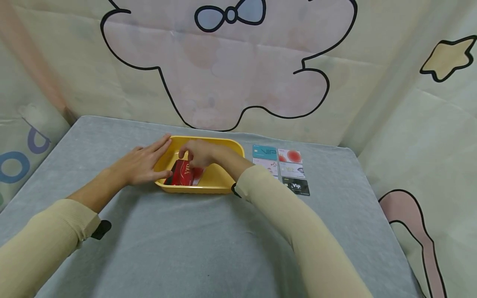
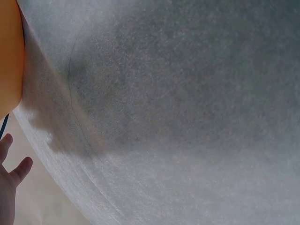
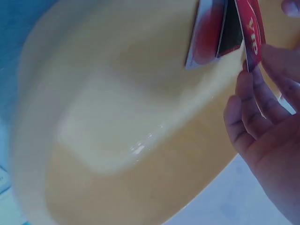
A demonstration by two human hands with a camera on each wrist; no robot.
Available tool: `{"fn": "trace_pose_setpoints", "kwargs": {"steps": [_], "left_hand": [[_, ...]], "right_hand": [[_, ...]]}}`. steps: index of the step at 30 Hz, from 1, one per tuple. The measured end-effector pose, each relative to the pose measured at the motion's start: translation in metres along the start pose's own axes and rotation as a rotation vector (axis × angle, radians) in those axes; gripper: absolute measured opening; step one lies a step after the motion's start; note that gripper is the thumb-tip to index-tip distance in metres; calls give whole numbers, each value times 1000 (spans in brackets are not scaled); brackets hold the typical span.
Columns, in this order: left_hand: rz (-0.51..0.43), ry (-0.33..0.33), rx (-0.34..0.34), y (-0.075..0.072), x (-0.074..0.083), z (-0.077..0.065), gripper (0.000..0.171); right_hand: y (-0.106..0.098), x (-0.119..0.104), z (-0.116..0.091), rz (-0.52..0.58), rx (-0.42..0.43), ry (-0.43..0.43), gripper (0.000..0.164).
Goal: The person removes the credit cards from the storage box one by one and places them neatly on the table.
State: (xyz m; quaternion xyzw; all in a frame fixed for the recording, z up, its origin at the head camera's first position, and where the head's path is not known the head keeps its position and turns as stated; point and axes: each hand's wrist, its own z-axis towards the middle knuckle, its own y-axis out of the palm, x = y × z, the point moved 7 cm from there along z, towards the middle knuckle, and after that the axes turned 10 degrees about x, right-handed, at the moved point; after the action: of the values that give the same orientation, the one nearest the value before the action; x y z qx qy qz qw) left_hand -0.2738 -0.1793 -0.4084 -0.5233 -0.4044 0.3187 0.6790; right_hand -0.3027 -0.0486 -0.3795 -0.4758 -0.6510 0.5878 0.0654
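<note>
A yellow plastic tray [image 1: 220, 188] stands near the back of the cloth-covered table. Inside it, my right hand [image 1: 201, 153] pinches a red VIP card [image 1: 181, 174] between thumb and fingers, as the right wrist view also shows. Beside that card in the tray are a dark card [image 3: 230, 33] and a pale card with a red patch [image 3: 208, 35]. My left hand [image 1: 145, 163] rests at the tray's left rim with fingers extended and holds nothing. Only part of the left hand [image 2: 9, 183] appears in the left wrist view.
Right of the tray, several cards lie in two columns: a teal VIP card [image 1: 264, 152], a card with a red circle [image 1: 290, 156], pale cards below them, and a black Vip card [image 1: 296, 186]. Grey cloth [image 1: 208, 244] covers the table; a printed curtain [image 1: 231, 82] hangs behind.
</note>
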Motion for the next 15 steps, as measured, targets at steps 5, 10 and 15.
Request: {"fn": "trace_pose_setpoints", "kwargs": {"steps": [5, 10, 15], "left_hand": [[-3, 9, 10, -1, 0, 0, 94], [-3, 4, 5, 0, -1, 1, 94], [-4, -13, -7, 1, -1, 1, 96]], "right_hand": [[-3, -3, -6, -77, 38, -23, 38], [-6, -5, -11, -33, 56, -63, 38], [-7, -6, -14, -3, 65, -99, 37]]}}
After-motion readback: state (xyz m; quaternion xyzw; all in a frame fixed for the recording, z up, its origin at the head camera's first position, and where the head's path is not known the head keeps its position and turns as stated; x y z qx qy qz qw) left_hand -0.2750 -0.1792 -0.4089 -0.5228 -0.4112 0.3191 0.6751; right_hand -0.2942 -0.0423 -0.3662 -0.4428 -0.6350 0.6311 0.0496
